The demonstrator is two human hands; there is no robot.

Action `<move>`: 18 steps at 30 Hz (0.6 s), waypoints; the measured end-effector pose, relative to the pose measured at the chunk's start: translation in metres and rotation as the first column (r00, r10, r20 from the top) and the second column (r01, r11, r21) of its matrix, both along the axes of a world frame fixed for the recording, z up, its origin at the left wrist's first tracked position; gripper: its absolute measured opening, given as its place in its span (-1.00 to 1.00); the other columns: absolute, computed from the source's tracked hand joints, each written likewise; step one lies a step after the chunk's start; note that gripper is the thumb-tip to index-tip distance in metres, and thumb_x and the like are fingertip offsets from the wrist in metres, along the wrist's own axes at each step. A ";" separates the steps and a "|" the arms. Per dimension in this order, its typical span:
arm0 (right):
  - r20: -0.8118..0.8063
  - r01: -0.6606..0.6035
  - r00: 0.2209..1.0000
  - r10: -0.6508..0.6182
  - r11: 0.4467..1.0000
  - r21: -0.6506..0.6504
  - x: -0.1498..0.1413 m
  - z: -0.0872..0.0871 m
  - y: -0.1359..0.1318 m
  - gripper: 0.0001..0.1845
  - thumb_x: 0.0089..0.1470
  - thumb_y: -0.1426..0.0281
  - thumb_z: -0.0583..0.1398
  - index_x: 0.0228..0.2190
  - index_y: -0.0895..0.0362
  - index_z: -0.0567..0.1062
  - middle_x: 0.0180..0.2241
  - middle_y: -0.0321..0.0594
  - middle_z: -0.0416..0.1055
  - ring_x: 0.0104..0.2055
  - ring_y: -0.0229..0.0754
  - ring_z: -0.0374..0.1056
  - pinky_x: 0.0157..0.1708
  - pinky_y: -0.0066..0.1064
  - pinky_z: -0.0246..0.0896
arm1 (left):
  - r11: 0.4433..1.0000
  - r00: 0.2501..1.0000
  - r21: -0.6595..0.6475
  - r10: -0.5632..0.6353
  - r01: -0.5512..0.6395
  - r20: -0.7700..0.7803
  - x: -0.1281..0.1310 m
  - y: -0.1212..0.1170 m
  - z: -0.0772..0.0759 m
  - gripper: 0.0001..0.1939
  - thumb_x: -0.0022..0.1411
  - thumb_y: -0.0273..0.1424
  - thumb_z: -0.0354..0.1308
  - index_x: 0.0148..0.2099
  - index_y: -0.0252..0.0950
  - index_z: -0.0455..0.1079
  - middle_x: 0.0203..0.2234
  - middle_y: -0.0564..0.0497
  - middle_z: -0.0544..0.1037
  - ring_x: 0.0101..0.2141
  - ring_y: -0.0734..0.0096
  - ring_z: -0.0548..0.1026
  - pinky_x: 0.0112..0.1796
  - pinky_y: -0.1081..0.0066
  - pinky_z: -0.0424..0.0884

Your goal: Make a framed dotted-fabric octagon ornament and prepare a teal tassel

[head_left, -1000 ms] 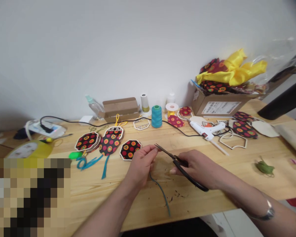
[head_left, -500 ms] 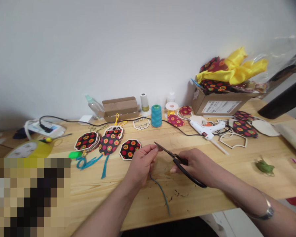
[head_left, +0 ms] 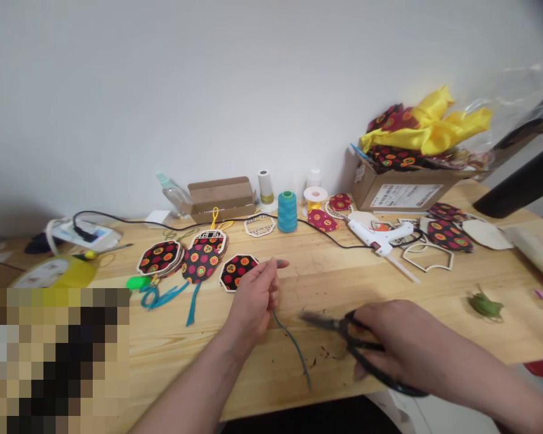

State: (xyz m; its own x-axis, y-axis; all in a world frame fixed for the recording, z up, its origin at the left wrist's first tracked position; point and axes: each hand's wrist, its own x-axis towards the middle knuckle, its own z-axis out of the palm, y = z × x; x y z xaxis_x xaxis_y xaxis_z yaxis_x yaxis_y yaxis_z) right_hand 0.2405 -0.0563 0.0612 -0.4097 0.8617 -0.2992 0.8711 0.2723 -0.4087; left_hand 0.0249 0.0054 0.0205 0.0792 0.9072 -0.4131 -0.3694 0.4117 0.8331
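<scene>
Between the fingers of my left hand is a blue-teal cord, whose tail hangs down toward the front of the table. A small end of it shows at my fingertips. My right hand holds black-handled scissors by their loops, low over the wood and apart from the cord; the blades are blurred by motion. Just behind my left hand lies an octagonal patterned fabric piece with a pale wooden rim. Farther left, a patterned piece has teal ties at its lower end.
A teal thread cone stands at the back, near a white ribbon spool. The white glue gun lies to the right, its black cable crossing the table. A cardboard box with fabric stands behind it. Green string lies at right.
My right hand has drawn the scissors down and to the right, away from my left fingertips. My left hand has shifted slightly left, still on the cord.
</scene>
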 end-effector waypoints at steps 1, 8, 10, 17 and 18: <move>0.097 0.065 0.993 -0.072 0.995 0.074 0.008 -0.005 0.001 -0.84 -0.03 0.29 0.15 -0.52 0.10 0.43 -0.53 -0.22 0.45 -0.51 -0.20 0.35 -0.55 -0.45 0.02 | 1.000 1.000 -0.012 0.001 0.000 0.025 0.000 0.000 0.001 -0.58 -0.04 -0.11 0.24 -0.28 -0.38 0.41 -0.73 0.26 0.05 -0.74 0.75 -0.07 -0.71 0.64 -0.17; 0.314 0.225 0.908 -0.277 0.955 0.192 0.056 -0.027 0.011 -0.78 0.01 0.25 0.07 -0.53 0.09 0.39 -0.53 -0.17 0.45 -0.52 -0.10 0.37 -0.55 -0.37 0.05 | 0.995 0.987 -0.090 -0.038 0.052 0.159 -0.003 0.001 0.005 -0.44 0.04 0.03 0.09 -0.25 -0.44 0.41 -0.73 0.24 0.01 -0.72 0.73 -0.12 -0.70 0.64 -0.20; 0.358 0.241 0.886 -0.295 0.952 0.187 0.060 -0.026 0.013 -0.74 0.01 0.24 0.07 -0.58 0.09 0.40 -0.55 -0.15 0.44 -0.52 -0.06 0.37 -0.58 -0.37 0.02 | 0.994 0.984 -0.093 -0.041 0.058 0.174 -0.003 0.001 0.006 -0.42 0.05 0.04 0.05 -0.25 -0.45 0.42 -0.73 0.23 0.02 -0.72 0.72 -0.12 -0.70 0.64 -0.20; 0.436 0.197 0.828 -0.353 0.911 0.363 0.033 -0.003 0.026 -0.66 0.08 0.22 0.06 -0.52 0.17 0.47 -0.50 -0.02 0.42 -0.45 0.03 0.37 -0.54 -0.30 0.09 | 0.994 0.976 -0.086 -0.046 0.066 0.215 -0.004 0.002 0.006 -0.41 0.09 0.04 0.00 -0.25 -0.47 0.42 -0.73 0.22 0.04 -0.72 0.71 -0.10 -0.70 0.64 -0.18; 0.367 0.133 0.886 -0.284 0.913 0.386 0.023 0.000 0.030 -0.71 0.10 0.27 0.05 -0.45 0.16 0.48 -0.44 -0.05 0.43 -0.40 -0.01 0.37 -0.48 -0.30 0.13 | 0.994 0.975 -0.089 -0.045 0.065 0.216 -0.004 0.002 0.006 -0.42 0.09 0.03 0.00 -0.25 -0.47 0.42 -0.73 0.22 0.05 -0.72 0.71 -0.10 -0.70 0.64 -0.18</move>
